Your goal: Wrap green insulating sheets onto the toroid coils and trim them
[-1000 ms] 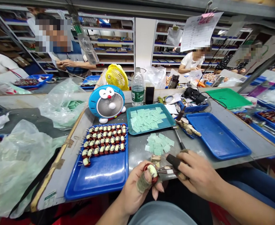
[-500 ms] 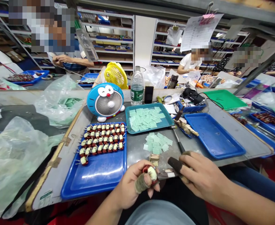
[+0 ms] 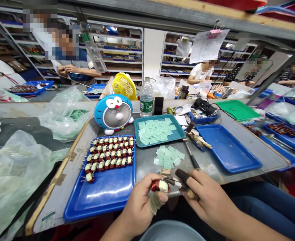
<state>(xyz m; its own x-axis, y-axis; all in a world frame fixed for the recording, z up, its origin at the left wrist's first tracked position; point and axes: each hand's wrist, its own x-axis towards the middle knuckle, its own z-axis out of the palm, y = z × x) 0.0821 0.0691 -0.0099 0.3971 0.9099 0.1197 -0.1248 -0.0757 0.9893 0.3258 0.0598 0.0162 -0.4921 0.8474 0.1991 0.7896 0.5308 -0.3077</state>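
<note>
My left hand (image 3: 143,201) grips a red-brown wire-wound coil (image 3: 159,186) with a pale band, above the table's front edge. Its thumb wears a tan wrapping. Beside it, my right hand (image 3: 205,195) is closed around a wooden-handled tool (image 3: 192,194). A dark cover sits on that hand's index finger. The tool's narrow, dark metal end points at the coil; whether they touch is unclear. Farther left, several similar coils (image 3: 108,164) stand in rows in a blue tray (image 3: 104,195). Pale green square sheets (image 3: 167,157) lie in a loose pile beyond my hands.
A teal tray (image 3: 180,134) holds more green sheets. Behind are a blue cartoon fan (image 3: 113,112), a water bottle (image 3: 146,97) and a phone (image 3: 158,105). A hammer (image 3: 191,154) lies near my right hand, beside another blue tray (image 3: 227,147). Co-workers sit across the bench.
My right hand has moved left with the tool, bringing its metal end up to the coil. The coil has turned in my left hand. The camera view has tilted up slightly.
</note>
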